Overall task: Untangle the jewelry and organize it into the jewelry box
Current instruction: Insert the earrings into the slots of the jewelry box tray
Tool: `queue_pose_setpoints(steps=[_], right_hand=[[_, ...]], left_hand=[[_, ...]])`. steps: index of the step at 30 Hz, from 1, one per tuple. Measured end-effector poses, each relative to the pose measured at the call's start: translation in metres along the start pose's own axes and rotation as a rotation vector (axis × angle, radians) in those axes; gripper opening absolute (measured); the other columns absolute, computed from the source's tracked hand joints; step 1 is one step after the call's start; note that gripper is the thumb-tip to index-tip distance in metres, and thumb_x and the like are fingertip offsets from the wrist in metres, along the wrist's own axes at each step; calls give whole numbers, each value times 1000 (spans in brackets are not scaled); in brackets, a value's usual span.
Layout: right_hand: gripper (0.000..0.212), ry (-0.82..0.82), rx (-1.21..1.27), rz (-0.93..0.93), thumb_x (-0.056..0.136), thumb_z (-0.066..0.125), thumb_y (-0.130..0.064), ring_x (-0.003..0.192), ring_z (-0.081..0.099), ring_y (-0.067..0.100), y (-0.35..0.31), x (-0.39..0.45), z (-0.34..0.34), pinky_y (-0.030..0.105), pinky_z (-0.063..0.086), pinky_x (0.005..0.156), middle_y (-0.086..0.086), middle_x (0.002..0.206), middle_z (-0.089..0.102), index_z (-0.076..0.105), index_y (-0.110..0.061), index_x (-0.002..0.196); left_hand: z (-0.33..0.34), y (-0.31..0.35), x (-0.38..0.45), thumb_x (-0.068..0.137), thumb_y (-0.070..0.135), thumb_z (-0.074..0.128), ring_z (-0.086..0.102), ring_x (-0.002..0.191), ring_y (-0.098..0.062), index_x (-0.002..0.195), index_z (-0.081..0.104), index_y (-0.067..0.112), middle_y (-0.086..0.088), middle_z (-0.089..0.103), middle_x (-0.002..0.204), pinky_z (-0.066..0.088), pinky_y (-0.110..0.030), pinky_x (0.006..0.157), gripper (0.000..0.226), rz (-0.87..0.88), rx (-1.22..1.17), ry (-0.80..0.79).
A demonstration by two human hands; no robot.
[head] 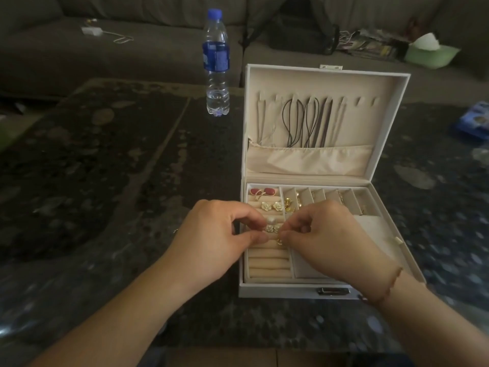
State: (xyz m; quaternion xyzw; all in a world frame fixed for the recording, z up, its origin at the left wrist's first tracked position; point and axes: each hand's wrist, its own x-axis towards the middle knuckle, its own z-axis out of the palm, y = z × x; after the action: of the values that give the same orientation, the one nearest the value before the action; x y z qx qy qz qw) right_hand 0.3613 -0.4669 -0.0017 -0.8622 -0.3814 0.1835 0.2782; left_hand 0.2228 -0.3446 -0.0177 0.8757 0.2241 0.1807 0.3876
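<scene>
A white jewelry box (pixel 291 290) stands open on the dark table, lid upright. Cords (pixel 301 123) hang on the lid's hooks above a cream pouch. Red earrings (pixel 263 192) and white flower earrings (pixel 272 206) rest in the cream ring rolls at the left; gold pieces (pixel 289 205) lie in the small back compartments. My left hand (pixel 214 239) and my right hand (pixel 325 237) meet over the ring rolls, fingertips pinched on a small gold piece of jewelry (pixel 279 241) with a pearl (pixel 271 221) and white flowers just above it. How the piece is tangled is too small to tell.
A water bottle (pixel 216 62) stands left of the box lid. A grey sofa (pixel 105 49) behind the table holds a black bag (pixel 299 30), papers and a green tissue box (pixel 430 53). A blue packet (pixel 475 121) lies at the table's right edge.
</scene>
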Motion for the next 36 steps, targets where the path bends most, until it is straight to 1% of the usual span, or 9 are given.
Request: queue_pose_setpoints(steps=[3,5,9,12,17,21,27,30,36], right_hand=[[10,49,-70,-36,80,71,-31,60,54,1,-1,-3,3,14,38,52,-12,59,54,67,-30,71],[13,73,-134,-62,83,68,-35,66,54,6,-3,-7,5,23,41,56,-10,63,54,59,-29,77],[15,58,-269,-94,89,60,-42,67,51,7,-4,-14,5,28,40,56,-10,63,52,53,-31,83],[15,32,-255,-93,90,60,-42,66,53,6,-1,-13,3,28,41,56,-10,62,56,54,-31,81],[16,32,184,-91,95,58,-24,48,50,11,1,-4,-14,17,41,47,-1,58,61,69,-30,85],[15,-206,585,-3,94,61,-22,45,42,11,-8,-12,-18,19,36,41,0,64,63,75,-18,88],[26,-397,708,54,95,57,-25,37,37,10,-4,-12,-21,19,25,39,-2,59,60,72,-14,77],[21,-490,797,33,93,58,-24,38,36,10,-1,-11,-18,21,20,40,2,64,57,72,-9,85],[27,-482,895,-3,76,71,-21,40,37,11,5,-8,-17,20,23,40,8,77,64,67,-3,95]], left_hand=[[2,-2,0,78,26,82,54,56,17,95,76,31,42,54,60,40,-3,56,19,23,4,12],[3,-2,-1,78,24,83,54,56,17,97,77,30,39,58,62,41,-3,57,21,35,6,25],[3,-2,-2,79,26,81,59,60,7,110,73,32,25,72,87,52,-12,62,33,66,11,47],[2,-3,-1,78,24,82,64,66,4,113,71,31,23,72,91,53,-12,66,37,92,-9,77],[3,0,-2,77,20,81,69,85,5,115,67,31,20,73,95,55,-14,78,42,212,-57,179],[4,4,-2,78,30,76,69,91,5,121,61,28,18,72,98,54,-16,88,46,331,-39,250],[6,0,-2,83,31,74,69,96,-2,125,59,20,8,72,100,57,-24,89,45,505,-15,336],[7,0,-1,82,26,75,69,95,-6,124,58,15,1,72,98,56,-23,90,46,582,-17,311],[8,-1,-2,82,22,77,63,102,-6,136,47,19,10,64,108,48,-20,98,62,566,-4,217]])
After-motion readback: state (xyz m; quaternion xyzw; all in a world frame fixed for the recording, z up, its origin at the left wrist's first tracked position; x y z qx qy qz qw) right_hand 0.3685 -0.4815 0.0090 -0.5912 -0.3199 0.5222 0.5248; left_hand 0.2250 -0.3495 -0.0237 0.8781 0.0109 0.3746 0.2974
